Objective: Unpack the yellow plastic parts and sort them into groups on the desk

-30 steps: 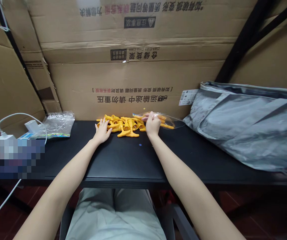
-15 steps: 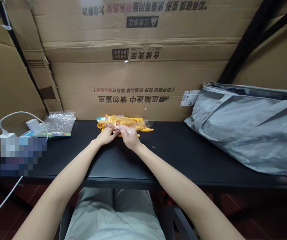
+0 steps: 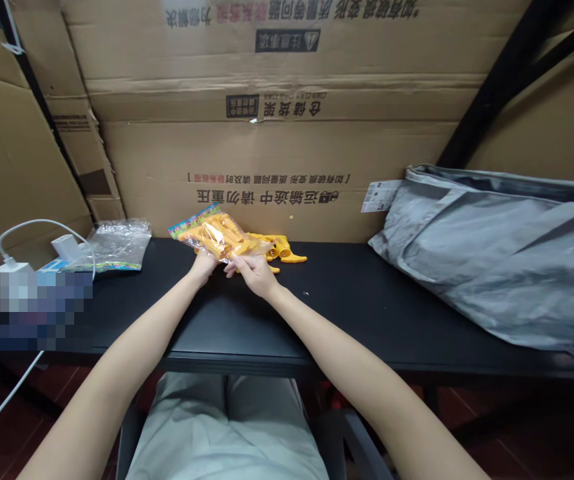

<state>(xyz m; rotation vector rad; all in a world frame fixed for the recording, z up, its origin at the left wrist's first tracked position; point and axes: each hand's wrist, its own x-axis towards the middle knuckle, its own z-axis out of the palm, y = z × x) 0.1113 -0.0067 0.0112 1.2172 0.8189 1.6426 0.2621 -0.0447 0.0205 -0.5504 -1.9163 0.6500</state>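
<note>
A clear plastic bag (image 3: 211,233) with a colourful printed header strip is packed with orange-yellow plastic pieces. It is lifted off the table and tilted, header to the upper left. My left hand (image 3: 205,264) supports it from below on the left, its fingers mostly hidden behind the bag. With the thumb on top, my right hand (image 3: 257,273) grips the bag's lower right end. Behind and right of the bag, loose yellow pieces (image 3: 294,258) lie on the black table (image 3: 347,300); they look hollow, some curved to a point. Part of this pile is hidden by the bag and hands.
An emptied-looking clear bag (image 3: 123,243) lies at the left. Near it are a white charger (image 3: 13,277) with a cable and a blurred-out item (image 3: 41,313). A large grey fabric bag (image 3: 497,260) rests on the right. A cardboard sheet (image 3: 277,147) stands behind the table.
The bag has been raised and turned, so its header now points to the upper left. My left hand has shifted slightly left beneath it; more loose yellow pieces show on the right.
</note>
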